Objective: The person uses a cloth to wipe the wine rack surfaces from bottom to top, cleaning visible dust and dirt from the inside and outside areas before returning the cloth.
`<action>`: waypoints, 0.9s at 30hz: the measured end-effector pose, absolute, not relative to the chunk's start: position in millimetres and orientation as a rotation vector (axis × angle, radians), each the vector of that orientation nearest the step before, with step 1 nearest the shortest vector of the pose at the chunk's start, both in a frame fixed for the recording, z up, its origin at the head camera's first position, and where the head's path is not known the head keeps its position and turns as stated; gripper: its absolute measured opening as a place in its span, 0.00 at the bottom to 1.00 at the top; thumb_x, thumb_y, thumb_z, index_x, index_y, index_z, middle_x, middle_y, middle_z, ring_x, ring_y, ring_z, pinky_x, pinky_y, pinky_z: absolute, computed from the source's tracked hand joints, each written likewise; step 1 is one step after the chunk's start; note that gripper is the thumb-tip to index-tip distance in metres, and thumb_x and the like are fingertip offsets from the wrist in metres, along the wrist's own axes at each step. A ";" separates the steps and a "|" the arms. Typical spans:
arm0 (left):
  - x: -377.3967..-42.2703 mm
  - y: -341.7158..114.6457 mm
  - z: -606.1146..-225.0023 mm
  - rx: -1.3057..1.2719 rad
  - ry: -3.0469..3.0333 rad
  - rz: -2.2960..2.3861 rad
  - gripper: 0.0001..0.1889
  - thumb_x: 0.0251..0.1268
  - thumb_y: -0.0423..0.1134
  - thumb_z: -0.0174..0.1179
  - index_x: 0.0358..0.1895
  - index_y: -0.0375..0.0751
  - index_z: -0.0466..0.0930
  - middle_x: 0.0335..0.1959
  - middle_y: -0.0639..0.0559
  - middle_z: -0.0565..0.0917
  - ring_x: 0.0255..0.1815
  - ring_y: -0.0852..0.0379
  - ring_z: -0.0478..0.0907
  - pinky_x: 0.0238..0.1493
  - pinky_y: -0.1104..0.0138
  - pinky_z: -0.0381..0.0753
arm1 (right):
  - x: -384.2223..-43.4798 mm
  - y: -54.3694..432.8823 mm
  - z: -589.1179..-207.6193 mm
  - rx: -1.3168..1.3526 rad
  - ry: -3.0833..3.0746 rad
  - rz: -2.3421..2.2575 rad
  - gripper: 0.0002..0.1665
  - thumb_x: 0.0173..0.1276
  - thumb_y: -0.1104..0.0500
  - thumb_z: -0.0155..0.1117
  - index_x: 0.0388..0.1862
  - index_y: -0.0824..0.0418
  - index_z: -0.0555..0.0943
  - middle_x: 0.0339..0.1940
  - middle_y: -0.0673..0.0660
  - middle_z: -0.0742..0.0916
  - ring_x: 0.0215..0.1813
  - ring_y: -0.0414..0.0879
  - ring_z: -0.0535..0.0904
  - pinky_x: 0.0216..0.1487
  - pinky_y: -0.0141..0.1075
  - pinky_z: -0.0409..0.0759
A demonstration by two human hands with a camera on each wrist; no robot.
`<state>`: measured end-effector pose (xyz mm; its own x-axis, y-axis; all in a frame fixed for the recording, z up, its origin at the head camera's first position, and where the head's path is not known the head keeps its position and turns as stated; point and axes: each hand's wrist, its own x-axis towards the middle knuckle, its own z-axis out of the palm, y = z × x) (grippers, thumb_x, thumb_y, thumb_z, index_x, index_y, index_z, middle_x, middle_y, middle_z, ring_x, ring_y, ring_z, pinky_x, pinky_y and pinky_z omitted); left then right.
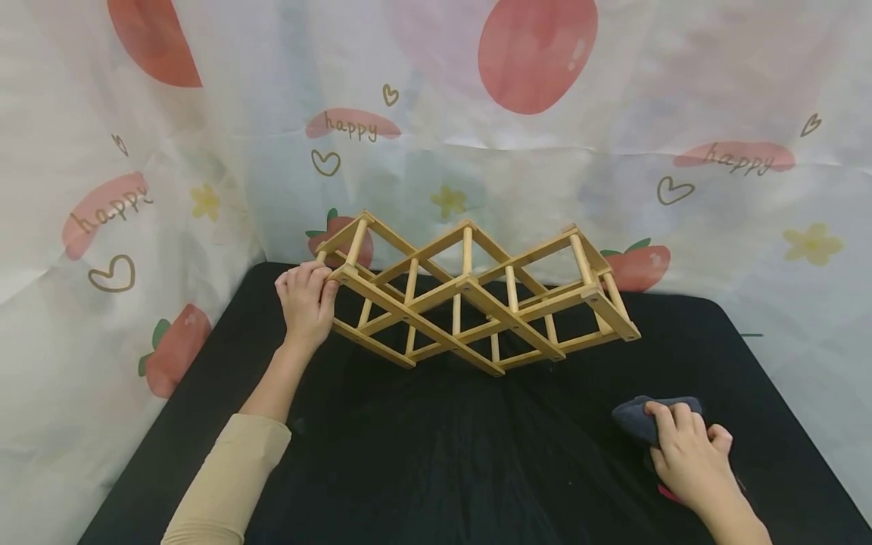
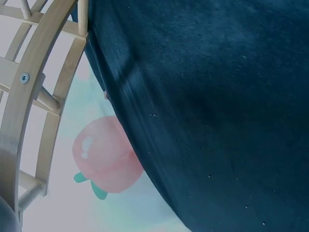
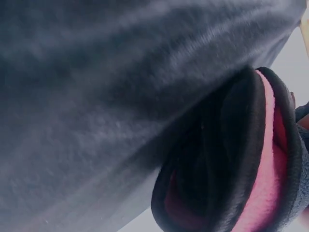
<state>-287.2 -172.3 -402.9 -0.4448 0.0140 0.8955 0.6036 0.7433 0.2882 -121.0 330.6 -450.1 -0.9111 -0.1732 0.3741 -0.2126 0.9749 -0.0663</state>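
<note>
A light wooden lattice rack (image 1: 466, 284), its crossed slats joined by round dowels, is spread out across the back of the table. My left hand (image 1: 305, 303) grips its left end, thumb toward the near side. In the left wrist view the rack's slats (image 2: 21, 96) and a screw head fill the left edge, while most of that hand is out of frame. At the front right, my right hand (image 1: 695, 458) holds a bunched, dark blue-grey cloth (image 1: 636, 420). Up close in the right wrist view, that folded cloth (image 3: 263, 188) shows pink between dark edges.
Black fabric covers the table (image 1: 422, 454), whose rounded back corners show. A pale printed curtain (image 1: 545, 178) with fruit, hearts and lettering hangs behind the table and along its left and right sides. The rack's right end reaches toward the table's back right.
</note>
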 end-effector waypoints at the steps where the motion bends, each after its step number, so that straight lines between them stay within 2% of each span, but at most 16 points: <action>1: -288.3 -171.5 -402.9 -0.473 -1.934 -0.729 0.27 0.68 0.59 0.35 0.33 0.37 0.71 0.39 0.41 0.74 0.39 0.43 0.65 0.48 0.46 0.54 | -120.8 329.5 -451.0 0.290 -2.752 0.142 0.29 0.40 0.68 0.63 0.46 0.63 0.68 0.33 0.63 0.70 0.37 0.59 0.64 0.36 0.56 0.51; 9: -293.1 -170.7 -403.6 -0.457 -1.958 -0.718 0.28 0.68 0.59 0.33 0.34 0.38 0.71 0.40 0.41 0.73 0.40 0.43 0.65 0.49 0.47 0.53 | -120.2 319.9 -454.3 0.338 -2.803 0.047 0.31 0.37 0.67 0.67 0.46 0.62 0.69 0.34 0.63 0.71 0.38 0.58 0.65 0.36 0.54 0.52; 27: -291.3 -172.7 -403.1 -0.459 -2.004 -0.689 0.27 0.69 0.58 0.32 0.35 0.37 0.70 0.40 0.41 0.73 0.41 0.42 0.65 0.49 0.47 0.54 | -118.3 299.3 -469.9 0.416 -2.916 -0.150 0.28 0.45 0.62 0.68 0.48 0.60 0.73 0.38 0.61 0.71 0.40 0.56 0.65 0.42 0.58 0.57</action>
